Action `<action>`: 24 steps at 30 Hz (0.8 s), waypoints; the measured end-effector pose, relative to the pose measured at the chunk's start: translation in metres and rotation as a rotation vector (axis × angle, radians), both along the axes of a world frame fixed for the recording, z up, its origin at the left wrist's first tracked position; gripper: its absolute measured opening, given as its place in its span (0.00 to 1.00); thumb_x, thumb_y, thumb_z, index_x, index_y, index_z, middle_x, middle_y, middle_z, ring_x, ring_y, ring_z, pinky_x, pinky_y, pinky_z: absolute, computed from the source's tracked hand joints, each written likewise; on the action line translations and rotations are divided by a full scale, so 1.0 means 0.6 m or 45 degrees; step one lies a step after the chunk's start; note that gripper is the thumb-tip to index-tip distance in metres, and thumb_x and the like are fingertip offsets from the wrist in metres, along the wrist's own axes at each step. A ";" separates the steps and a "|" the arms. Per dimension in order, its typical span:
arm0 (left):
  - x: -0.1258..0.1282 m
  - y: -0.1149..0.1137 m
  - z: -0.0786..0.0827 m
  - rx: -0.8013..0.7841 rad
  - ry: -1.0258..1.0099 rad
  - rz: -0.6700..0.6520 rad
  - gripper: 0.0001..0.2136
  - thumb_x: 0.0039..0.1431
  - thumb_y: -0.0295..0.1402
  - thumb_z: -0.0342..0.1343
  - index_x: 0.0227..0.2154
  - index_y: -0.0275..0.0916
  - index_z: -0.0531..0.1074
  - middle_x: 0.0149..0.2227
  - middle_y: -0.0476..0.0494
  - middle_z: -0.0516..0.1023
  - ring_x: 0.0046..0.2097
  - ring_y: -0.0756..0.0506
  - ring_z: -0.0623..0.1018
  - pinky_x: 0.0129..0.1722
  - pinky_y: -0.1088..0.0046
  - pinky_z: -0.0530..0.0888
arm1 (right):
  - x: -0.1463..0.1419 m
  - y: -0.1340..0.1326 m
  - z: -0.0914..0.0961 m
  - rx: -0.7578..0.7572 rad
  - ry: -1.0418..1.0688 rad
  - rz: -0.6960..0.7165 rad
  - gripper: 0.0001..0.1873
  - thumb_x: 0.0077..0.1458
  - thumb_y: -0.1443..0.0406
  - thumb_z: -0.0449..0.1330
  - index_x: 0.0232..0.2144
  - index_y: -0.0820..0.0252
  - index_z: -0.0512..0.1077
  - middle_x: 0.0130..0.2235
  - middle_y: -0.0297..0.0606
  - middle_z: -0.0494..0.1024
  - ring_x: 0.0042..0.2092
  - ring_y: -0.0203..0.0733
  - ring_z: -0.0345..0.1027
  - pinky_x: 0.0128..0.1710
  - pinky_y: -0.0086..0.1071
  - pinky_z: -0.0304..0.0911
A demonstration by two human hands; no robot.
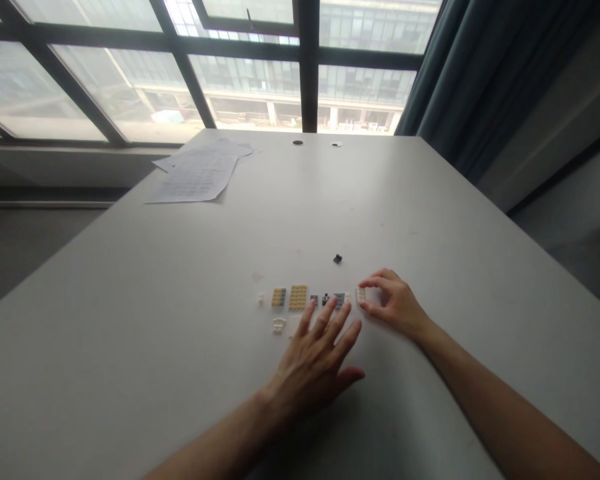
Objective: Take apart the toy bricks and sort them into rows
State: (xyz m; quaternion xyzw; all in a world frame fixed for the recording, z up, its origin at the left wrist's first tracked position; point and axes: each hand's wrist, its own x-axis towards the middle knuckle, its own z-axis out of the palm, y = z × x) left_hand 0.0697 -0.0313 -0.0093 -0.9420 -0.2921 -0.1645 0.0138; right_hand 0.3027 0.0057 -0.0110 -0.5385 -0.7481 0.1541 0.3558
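Observation:
On the white table, my right hand [394,301] pinches a small white studded toy brick [361,295] between thumb and fingers. My left hand [320,353] is spread, palm down, its fingertips over a row of small toy bricks. Under or beside those fingertips are a dark grey studded piece [339,300], a small black-and-grey piece [325,299] and a small grey piece [314,299]. Farther left lie a tan studded plate [298,297] and a tan-and-grey plate [279,297]. A white arched piece [279,325] sits below them. My left hand partly hides another pale piece.
A small black piece [337,258] lies beyond the row. Printed paper sheets [195,173] rest at the far left of the table [130,320]. Two round holes are near its far edge. Windows stand behind, and a dark curtain [460,87] hangs at the right.

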 end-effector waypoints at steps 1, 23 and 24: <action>0.002 0.002 -0.001 -0.021 0.051 -0.003 0.30 0.63 0.53 0.44 0.61 0.39 0.58 0.66 0.38 0.56 0.67 0.33 0.53 0.64 0.48 0.48 | 0.000 0.001 -0.001 -0.049 -0.021 0.013 0.12 0.49 0.65 0.65 0.39 0.55 0.75 0.39 0.38 0.74 0.44 0.46 0.68 0.47 0.41 0.64; 0.005 0.008 0.000 -0.158 0.140 0.027 0.34 0.63 0.56 0.39 0.63 0.35 0.56 0.65 0.34 0.58 0.67 0.35 0.54 0.65 0.49 0.45 | -0.022 -0.010 -0.002 -0.108 -0.261 0.017 0.13 0.51 0.63 0.64 0.41 0.54 0.75 0.40 0.38 0.74 0.45 0.47 0.64 0.48 0.43 0.57; 0.006 0.008 0.000 -0.156 0.140 0.030 0.34 0.63 0.56 0.39 0.63 0.35 0.56 0.65 0.34 0.58 0.67 0.35 0.54 0.65 0.49 0.45 | -0.022 -0.010 -0.002 -0.109 -0.264 0.015 0.13 0.51 0.62 0.64 0.41 0.54 0.75 0.40 0.39 0.74 0.45 0.47 0.64 0.48 0.43 0.57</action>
